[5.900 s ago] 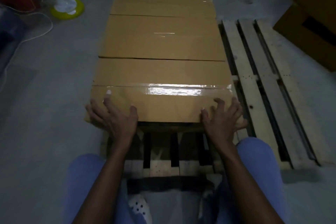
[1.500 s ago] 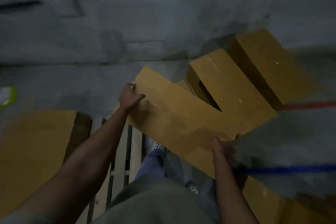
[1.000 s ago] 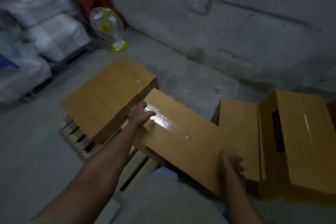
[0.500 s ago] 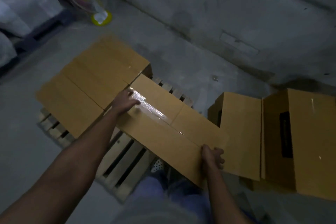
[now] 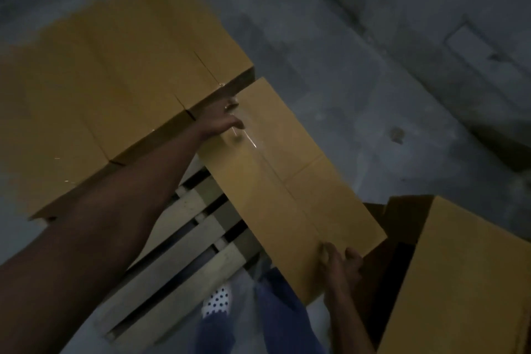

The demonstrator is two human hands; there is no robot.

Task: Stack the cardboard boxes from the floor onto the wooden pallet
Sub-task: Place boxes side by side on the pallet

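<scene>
Gripping the near end of the carried box (image 5: pixel 287 181) with the right hand (image 5: pixel 340 263), fingers (image 5: pixel 326 253) curled over the top edge, a firm hold by the look of it. Held across the bare slats of the wooden pallet (image 5: pixel 184 241), near end sticking out past the pallet edge above a white dotted shoe (image 5: pixel 217 300). Can't tell whether resting on wood yet, probably not. Just to the right, another floor box (image 5: pixel 459 282) on the concrete, close to the right wrist, so mind the elbow. Farther out, clamping the far end with the left hand (image 5: pixel 219 121): thumb flat on the shiny tape, other fingers down over the end face and hidden, so no telling how far curled. Far end just beside the stacked row (image 5: pixel 115 80) already on the pallet, only a narrow gap between. Reads as the placing step, roughly lined up with the row's seams. Lower flat, far end first. Pull the left fingers up onto the top face before closing the gap, or risk a pinch. Then push from the right hand to butt the end against the row. Check the overhang at the near slat before letting go. Beyond all that, concrete floor (image 5: pixel 359 80).
</scene>
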